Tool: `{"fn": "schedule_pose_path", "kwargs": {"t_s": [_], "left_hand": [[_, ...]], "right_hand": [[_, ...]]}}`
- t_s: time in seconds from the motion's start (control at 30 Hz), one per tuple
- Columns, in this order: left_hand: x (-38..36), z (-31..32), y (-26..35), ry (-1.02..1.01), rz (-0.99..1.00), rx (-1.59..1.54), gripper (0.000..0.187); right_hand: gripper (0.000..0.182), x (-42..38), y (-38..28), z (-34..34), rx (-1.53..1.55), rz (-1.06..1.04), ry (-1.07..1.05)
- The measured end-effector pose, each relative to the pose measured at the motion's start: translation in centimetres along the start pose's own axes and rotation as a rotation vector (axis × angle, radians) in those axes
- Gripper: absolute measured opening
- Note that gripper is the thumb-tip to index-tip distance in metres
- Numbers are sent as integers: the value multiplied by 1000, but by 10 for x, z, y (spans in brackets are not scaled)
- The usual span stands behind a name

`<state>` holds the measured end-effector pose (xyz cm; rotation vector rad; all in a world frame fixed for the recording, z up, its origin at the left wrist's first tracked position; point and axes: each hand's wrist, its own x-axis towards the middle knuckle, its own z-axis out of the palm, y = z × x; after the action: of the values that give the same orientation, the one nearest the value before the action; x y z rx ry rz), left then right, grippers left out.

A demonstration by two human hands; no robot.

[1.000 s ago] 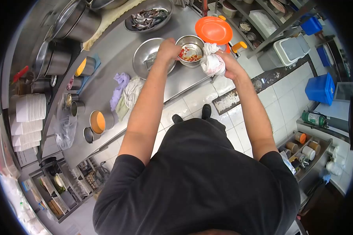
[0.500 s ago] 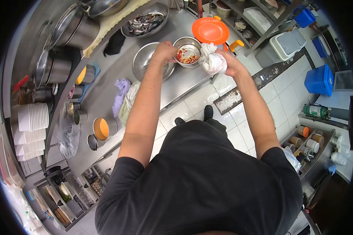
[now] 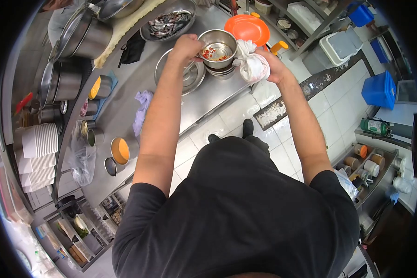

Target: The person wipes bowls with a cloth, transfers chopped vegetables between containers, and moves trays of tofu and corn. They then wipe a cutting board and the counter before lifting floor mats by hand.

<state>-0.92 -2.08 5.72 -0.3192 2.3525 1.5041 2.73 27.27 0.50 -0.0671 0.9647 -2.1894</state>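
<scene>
My left hand (image 3: 188,47) is closed on the left rim of a round metal bowl (image 3: 224,38), holding it above a stack of metal bowls (image 3: 223,74). Chopped red and orange pieces (image 3: 213,54) lie inside the bowl. In my right hand (image 3: 272,66) is a bunched white cloth (image 3: 253,68), pinkish on one side, pressed to or close beside the bowl's right side. Left of the stack, partly behind my left wrist, sits a wide metal bowl (image 3: 194,82). An orange plate (image 3: 248,32) is just beyond the cloth.
A large bowl of fish (image 3: 170,24) stands farther back on the steel counter (image 3: 208,103). A purple cloth (image 3: 142,109) and an orange-filled container (image 3: 120,150) are to the left. White stacked dishes (image 3: 38,141) stand far left, and a blue bin (image 3: 378,90) is at right.
Both hands have come slightly up, and the metal bowl is raised, with the stacked bowls showing beneath it. Fewer chopped pieces show inside. The pale cloth beside my left forearm is no longer visible.
</scene>
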Motion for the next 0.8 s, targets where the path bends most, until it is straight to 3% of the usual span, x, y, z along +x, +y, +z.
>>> {"fn": "schedule_pose_path", "kwargs": {"t_s": [0.07,0.13,0.23,0.37,0.47,0.57,0.67,0.8], "left_hand": [[-5,-16,8,-6,7,-20,13],[-15,-27,5,48,6,-138,11],[-40,-32,2,82,21,-299,22],[-61,-14,-2,101,-32,-378,27],[-69,12,-6,21,-49,-420,28],[-85,2,-8,24,-9,-286,29],[-107,-9,-11,30,30,-173,30],[-115,-29,-5,-87,364,174,35]], "right_hand": [[37,-1,-5,11,-84,-45,149],[35,-3,-4,26,-144,-226,280],[33,-6,-3,67,-86,-553,535],[33,22,14,124,-565,-1187,694],[28,38,49,133,-1265,-1464,706],[27,51,53,120,-1144,-1486,607],[27,42,37,131,-867,-1148,549],[33,39,-24,138,-244,-200,77]]}}
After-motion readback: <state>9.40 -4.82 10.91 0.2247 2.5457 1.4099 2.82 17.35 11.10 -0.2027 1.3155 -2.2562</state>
